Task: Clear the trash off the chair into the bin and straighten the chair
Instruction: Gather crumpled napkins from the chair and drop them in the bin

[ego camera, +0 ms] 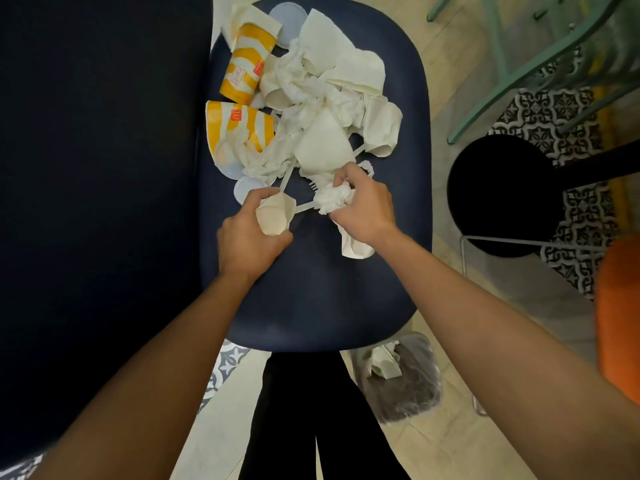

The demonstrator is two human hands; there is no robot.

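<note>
White crumpled tissue [334,199], perhaps, in right hand [367,211]

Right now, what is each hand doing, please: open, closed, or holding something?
Left hand: closed round a crushed beige paper cup.
Right hand: closed on a crumpled white paper napkin.
</note>
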